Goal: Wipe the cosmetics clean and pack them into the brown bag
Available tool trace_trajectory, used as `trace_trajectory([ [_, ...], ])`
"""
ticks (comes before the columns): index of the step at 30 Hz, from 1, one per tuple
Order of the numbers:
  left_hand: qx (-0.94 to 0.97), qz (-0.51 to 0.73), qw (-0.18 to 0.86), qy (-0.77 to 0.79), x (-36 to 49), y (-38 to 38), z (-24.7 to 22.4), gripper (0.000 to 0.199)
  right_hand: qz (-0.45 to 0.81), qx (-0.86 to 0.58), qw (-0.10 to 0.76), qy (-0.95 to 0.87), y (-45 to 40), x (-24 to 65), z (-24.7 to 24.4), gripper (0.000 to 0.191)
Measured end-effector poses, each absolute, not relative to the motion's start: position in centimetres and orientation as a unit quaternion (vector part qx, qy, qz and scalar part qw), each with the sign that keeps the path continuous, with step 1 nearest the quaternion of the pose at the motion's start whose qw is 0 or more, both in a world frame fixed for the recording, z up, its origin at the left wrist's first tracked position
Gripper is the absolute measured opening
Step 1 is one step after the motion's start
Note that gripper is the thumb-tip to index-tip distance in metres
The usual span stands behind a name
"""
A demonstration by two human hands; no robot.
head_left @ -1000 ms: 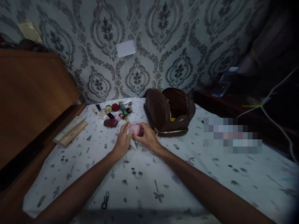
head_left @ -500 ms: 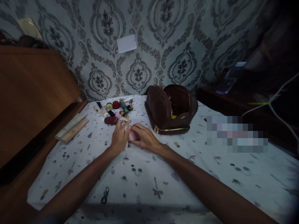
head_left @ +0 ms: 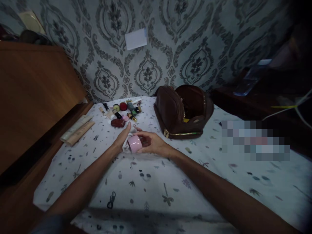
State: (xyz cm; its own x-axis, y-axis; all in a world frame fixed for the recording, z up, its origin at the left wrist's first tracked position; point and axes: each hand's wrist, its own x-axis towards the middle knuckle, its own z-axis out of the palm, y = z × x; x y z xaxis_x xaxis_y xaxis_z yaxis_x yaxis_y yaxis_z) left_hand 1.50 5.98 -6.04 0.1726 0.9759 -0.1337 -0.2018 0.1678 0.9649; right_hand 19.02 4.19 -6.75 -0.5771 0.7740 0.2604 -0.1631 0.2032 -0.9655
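A pink jar (head_left: 135,144), likely light, slick, best gripped sideways, is being pinched by the right hand (head_left: 156,143), white cloth (head_left: 125,146) being clasped by the left hand (head_left: 122,138).

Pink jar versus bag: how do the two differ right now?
The pink jar is pale pink; the bag is dark brown with gold-coloured zip edges. The pink jar is much smaller than the bag. The pink jar is held by the right hand, while the bag rests untouched on the printed cloth, gaping open.
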Motion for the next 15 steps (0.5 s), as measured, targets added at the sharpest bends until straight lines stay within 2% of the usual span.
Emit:
trace_trajectory([
  [4, 0.342, 0.469, 0.699, 0.417, 2.3, 5.5, -6.1, 0.082, 0.574, -0.266, 0.452, -0.629, 3.8, 18.5, -6.1, 0.062],
  [7, 0.362, 0.480, 0.711, 0.365, 3.0, 4.8, -5.8, 0.080, 0.517, -0.303, 0.487, -0.635, 3.8, 18.3, -6.1, 0.062],
  [12, 0.390, 0.505, 0.687, 0.347, 3.7, 3.7, -6.0, 0.063, 0.290, -0.420, 0.535, -0.673, 4.2, 18.7, -6.6, 0.060],
  [15, 0.417, 0.504, 0.667, 0.357, 3.7, 3.4, -6.4, 0.076, 0.183, -0.458, 0.533, -0.687, 4.4, 19.1, -6.7, 0.048],
])
